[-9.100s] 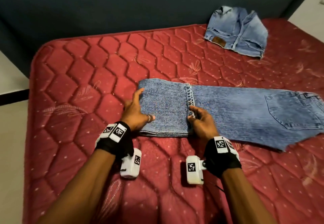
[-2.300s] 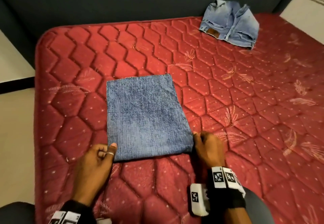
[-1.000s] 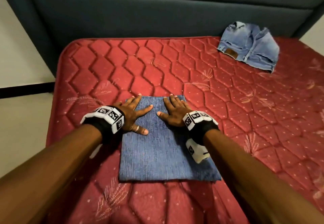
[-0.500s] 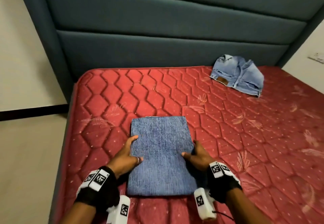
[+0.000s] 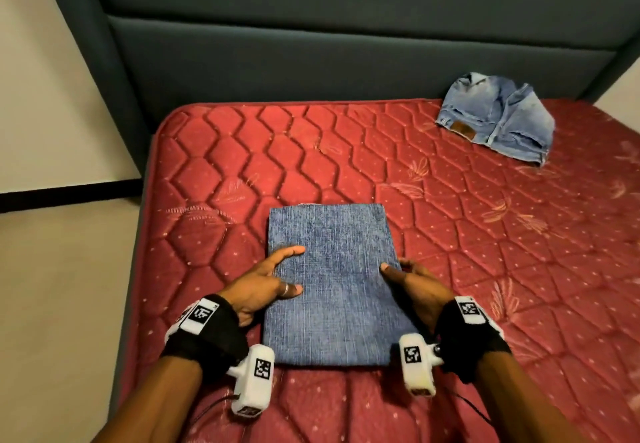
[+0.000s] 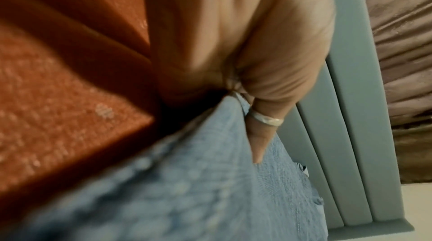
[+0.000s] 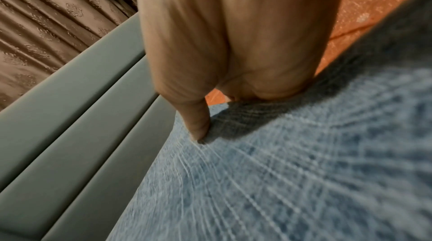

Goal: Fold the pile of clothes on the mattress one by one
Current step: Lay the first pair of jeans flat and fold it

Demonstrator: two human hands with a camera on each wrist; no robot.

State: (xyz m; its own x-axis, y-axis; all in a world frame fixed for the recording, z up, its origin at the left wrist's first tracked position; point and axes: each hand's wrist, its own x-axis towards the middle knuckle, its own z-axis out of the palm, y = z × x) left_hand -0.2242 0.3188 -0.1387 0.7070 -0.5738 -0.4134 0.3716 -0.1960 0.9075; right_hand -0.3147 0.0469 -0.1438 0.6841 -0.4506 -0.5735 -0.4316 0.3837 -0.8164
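A dark blue pair of jeans (image 5: 332, 290), folded into a neat rectangle, lies on the red quilted mattress (image 5: 277, 151) right in front of me. My left hand (image 5: 292, 271) grips its left edge. The ringed thumb (image 6: 259, 134) and one finger lie on top of the denim (image 6: 210, 198), and the other fingers are hidden under it. At the right edge my right hand (image 5: 396, 267) holds on, thumb (image 7: 198, 125) pressed on the cloth (image 7: 280, 171) and fingers curled at the side. A lighter blue folded denim garment (image 5: 498, 127) sits at the far right by the headboard.
A dark teal padded headboard (image 5: 311, 44) rises behind the mattress. The mattress's left edge (image 5: 145, 234) drops to a beige floor (image 5: 62, 304). A brown curtain (image 7: 46, 14) hangs above the headboard in the wrist views.
One second ago both palms lay flat on top of the folded jeans. They have since slid back to the two side edges and taken hold there.
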